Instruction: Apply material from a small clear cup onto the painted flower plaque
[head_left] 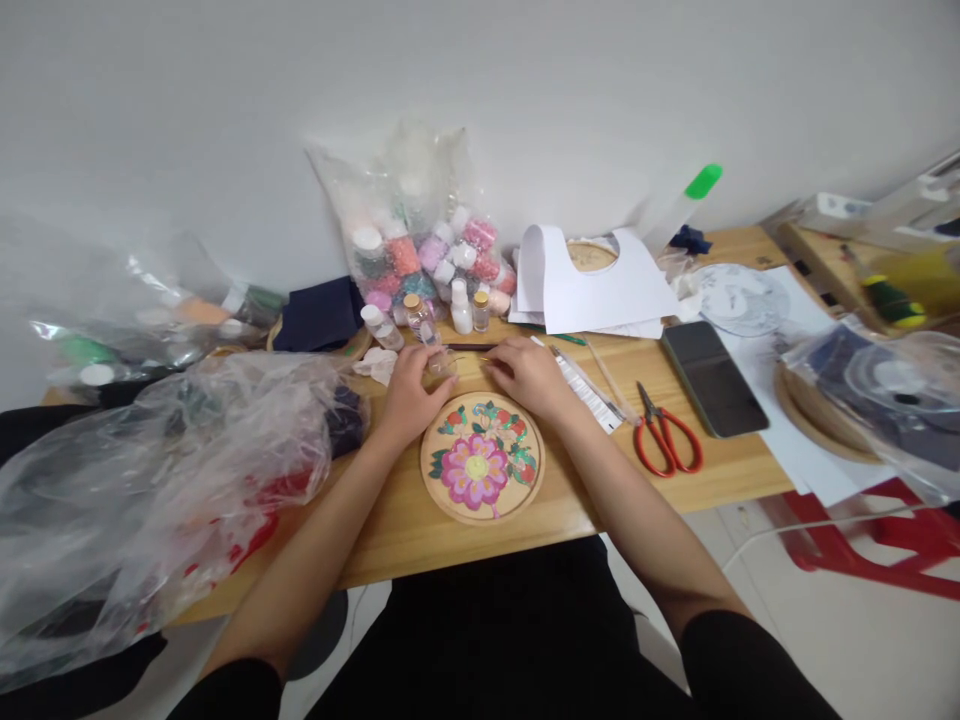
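Note:
A round wooden disc (483, 458) with a pink flower and green and red leaves worked on it lies on the wooden table (570, 500) in front of me. My left hand (411, 388) rests just behind the disc's left edge, fingers curled around a small clear vial (441, 362). My right hand (531, 373) sits behind the disc's right edge, fingers pinched on a thin tool whose tip points toward the vial. A dark slim stick (469, 347) lies just beyond both hands.
Small bead bottles (416, 316) and a clear bag of bead jars (427, 250) stand behind. Crumpled plastic bags (150, 470) fill the left. Red scissors (666, 438), a phone (711, 378), white papers (592, 285) and wooden rounds (817, 415) lie right.

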